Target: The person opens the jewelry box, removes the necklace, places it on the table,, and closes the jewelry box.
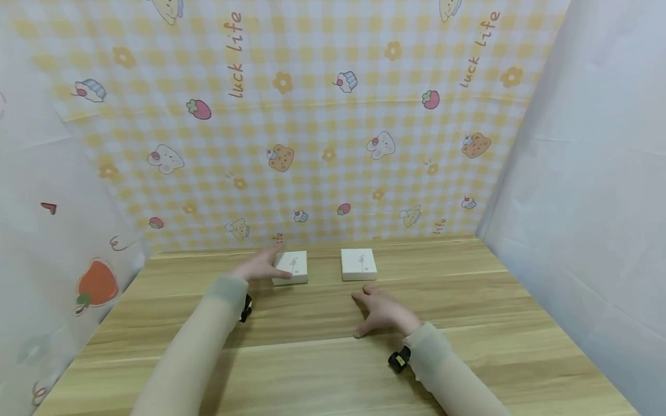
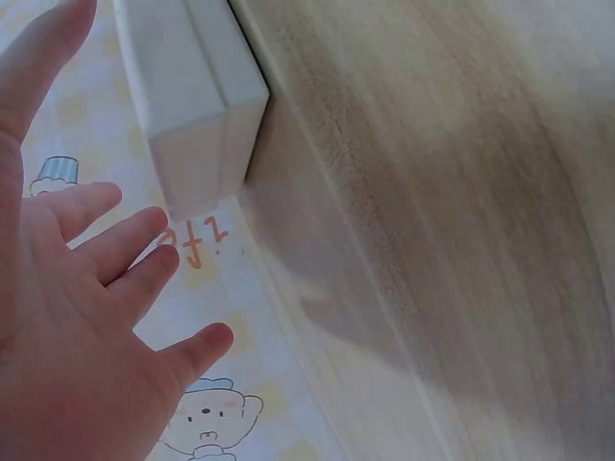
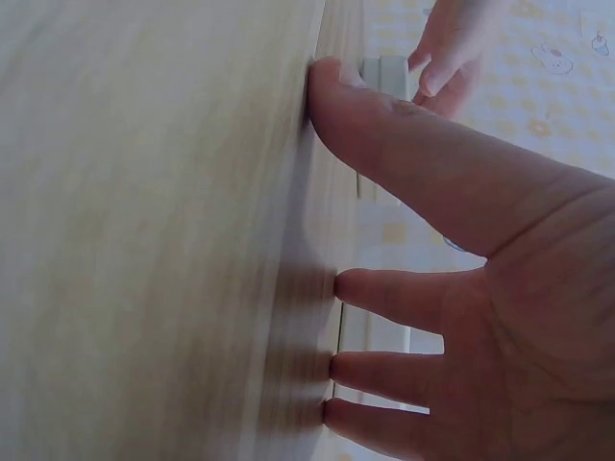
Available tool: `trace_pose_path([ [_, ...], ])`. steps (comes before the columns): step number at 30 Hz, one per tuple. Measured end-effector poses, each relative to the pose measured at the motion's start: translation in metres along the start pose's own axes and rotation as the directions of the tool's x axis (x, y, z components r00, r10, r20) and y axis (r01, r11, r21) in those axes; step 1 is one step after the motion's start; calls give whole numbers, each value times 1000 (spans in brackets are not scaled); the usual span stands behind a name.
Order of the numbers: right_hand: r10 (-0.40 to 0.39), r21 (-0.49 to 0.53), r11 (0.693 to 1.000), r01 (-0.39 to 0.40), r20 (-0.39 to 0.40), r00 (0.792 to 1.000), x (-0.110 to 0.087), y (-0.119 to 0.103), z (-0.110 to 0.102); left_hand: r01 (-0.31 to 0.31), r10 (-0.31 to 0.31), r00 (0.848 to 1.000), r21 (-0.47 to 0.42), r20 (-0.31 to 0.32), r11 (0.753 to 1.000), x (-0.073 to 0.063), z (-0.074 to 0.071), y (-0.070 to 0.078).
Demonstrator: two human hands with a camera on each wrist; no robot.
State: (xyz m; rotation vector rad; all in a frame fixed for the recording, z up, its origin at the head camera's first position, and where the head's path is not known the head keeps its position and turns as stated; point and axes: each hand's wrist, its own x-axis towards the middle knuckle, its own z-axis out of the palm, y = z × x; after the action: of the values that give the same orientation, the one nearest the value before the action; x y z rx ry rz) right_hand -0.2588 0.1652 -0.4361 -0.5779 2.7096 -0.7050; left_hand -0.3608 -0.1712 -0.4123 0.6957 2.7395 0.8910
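The fingers [image 2: 132, 280] of the left hand [image 1: 260, 266] are spread wide and almost straight; nothing is gripped by them; they are placed round the left side of the left box [image 1: 295, 267], with the thumb seen over its front part and the others toward its back corner; whether the box is touched cannot be told. The fingers of the right hand [image 1: 384, 310] are spread too, with a wide gap left by the thumb; nothing is held there; the right box [image 1: 358, 264] is found near them, a little farther back. Both boxes are white and flat, and each is marked on top with a small flower drawing; they are set side by side, with a gap between, near the back edge of the counter [image 1: 312, 370]. A small black thing [image 1: 246, 309] is worn at the left wrist, and a black gadget [image 1: 398, 360] at the right; both arms are covered by pale sleeves [image 1: 182, 358]. Behind the counter a yellow and white checked cloth [image 1: 333, 124] is hung, printed with bears, cupcakes and strawberries; a pale left sheet [image 1: 31, 156] and a pale right sheet [image 1: 588, 173] are put up at the sides.
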Motion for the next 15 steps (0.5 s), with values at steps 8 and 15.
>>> trace_pose_path([
  [8,4,-7,1000,-4,1,1000,-2,-2,1,30,-29,1000,-38,8,999,3,5,-1],
  [15,11,-10,1000,-11,-8,1000,0,1,-1,5,-5,1000,1,-31,1000,13,10,-7],
])
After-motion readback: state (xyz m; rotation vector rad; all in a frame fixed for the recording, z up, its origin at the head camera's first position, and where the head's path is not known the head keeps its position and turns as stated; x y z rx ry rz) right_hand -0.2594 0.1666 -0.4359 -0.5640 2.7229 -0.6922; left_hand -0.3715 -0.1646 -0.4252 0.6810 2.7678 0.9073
